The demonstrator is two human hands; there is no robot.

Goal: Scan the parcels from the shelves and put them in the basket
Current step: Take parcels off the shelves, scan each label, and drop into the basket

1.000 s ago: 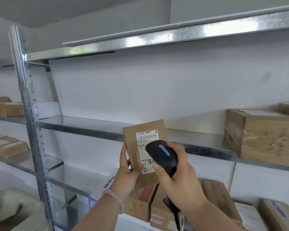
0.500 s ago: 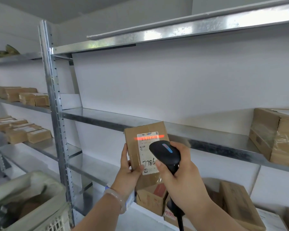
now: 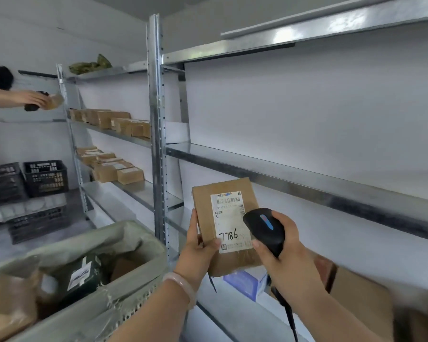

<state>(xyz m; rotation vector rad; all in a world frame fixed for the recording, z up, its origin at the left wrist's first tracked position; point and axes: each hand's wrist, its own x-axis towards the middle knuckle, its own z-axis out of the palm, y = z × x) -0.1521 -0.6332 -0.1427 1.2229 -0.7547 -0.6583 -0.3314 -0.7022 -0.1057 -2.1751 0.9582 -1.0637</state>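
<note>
At your lower left, the lined basket (image 3: 136,307) holds several parcels. Just right of it, your left hand (image 3: 198,255) grips the lower left edge of a flat cardboard parcel (image 3: 203,201). The parcel is held upright with its white label (image 3: 229,218), marked 7786, facing you. The black barcode scanner (image 3: 262,225) overlaps the label's right edge, and your right hand (image 3: 284,257) is curled round its handle. The metal shelf (image 3: 307,181) runs behind.

Black crates (image 3: 45,177) stand below another person's arm (image 3: 3,98).
</note>
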